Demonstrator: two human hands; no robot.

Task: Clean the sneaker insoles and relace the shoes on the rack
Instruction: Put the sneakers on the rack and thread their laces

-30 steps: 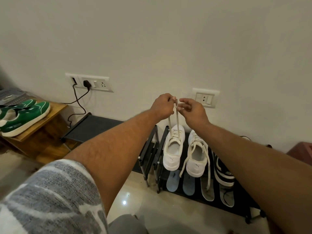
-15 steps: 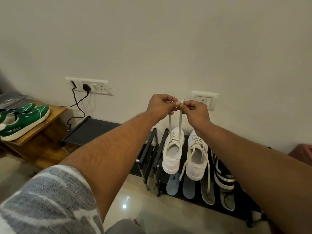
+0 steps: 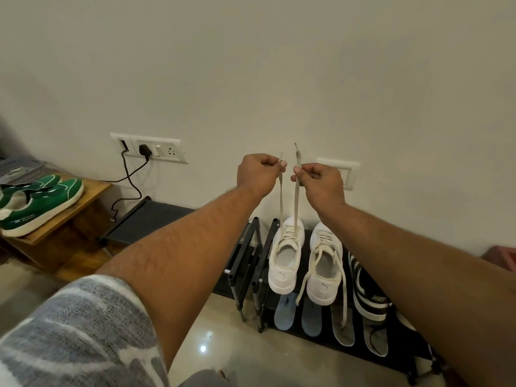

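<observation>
Two white sneakers stand toes-to-wall on the top of a black shoe rack (image 3: 258, 255). The left white sneaker (image 3: 284, 258) has its cream lace (image 3: 281, 202) pulled straight up in two strands. My left hand (image 3: 258, 174) pinches the left strand near its tip. My right hand (image 3: 321, 181) pinches the right strand, whose tip sticks up above the fingers. The right white sneaker (image 3: 325, 272) has its lace hanging loose down past the heel. Several insoles (image 3: 284, 312) lie on the lower shelf.
A black-and-white sneaker (image 3: 368, 294) sits right of the white pair. Green sneakers (image 3: 39, 202) rest on a wooden stool at left. A second black rack (image 3: 145, 219) stands between. Wall sockets with a plugged charger (image 3: 145, 149) and its hanging cable are behind.
My hands have moved slightly apart, separating the two lace strands, and the lace tips now stand above my fingers. The view has shifted a little.
</observation>
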